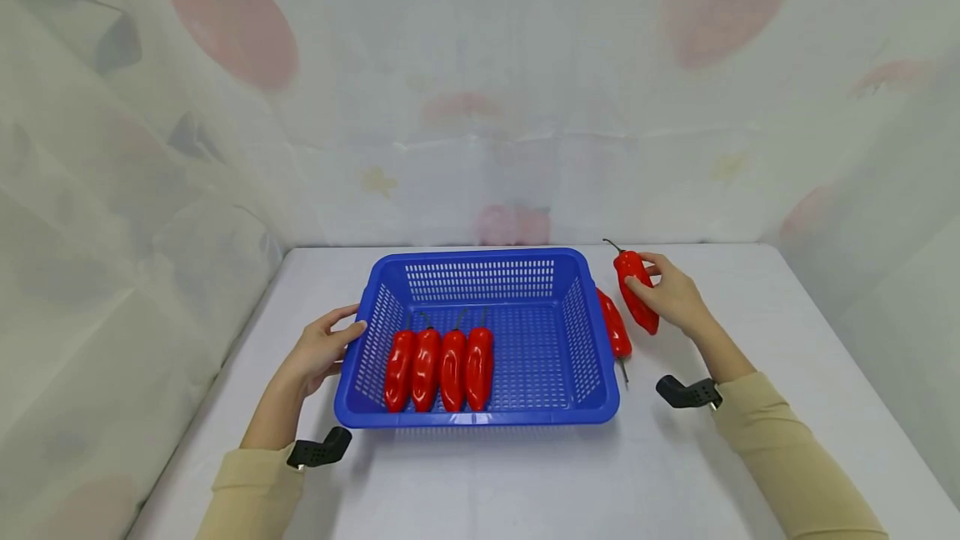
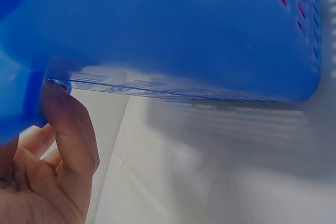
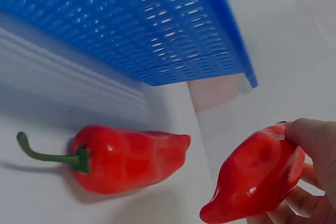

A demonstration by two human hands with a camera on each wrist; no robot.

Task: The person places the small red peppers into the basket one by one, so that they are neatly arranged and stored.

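Note:
A blue plastic basket [image 1: 480, 421] with slotted walls stands in the middle of the table. My left hand [image 1: 321, 350] grips its left rim, thumb on top and fingers underneath, as the left wrist view also shows. Inside, on the left half, several red peppers [image 1: 453, 369] lie side by side with stems pointing away. My right hand [image 1: 670, 293] pinches another red pepper [image 1: 637, 292] between thumb and fingers, to the right of the basket, stem toward the back. Below it, a loose red pepper [image 3: 128, 158] with a green stem lies on the table by the basket's right wall.
The white table [image 1: 480, 490] runs back to a pale patterned curtain [image 1: 480, 107], which also hangs along both sides. Black camera mounts [image 1: 321, 448] sit on both wrists. In the basket, the slotted floor [image 1: 528, 357] shows right of the peppers.

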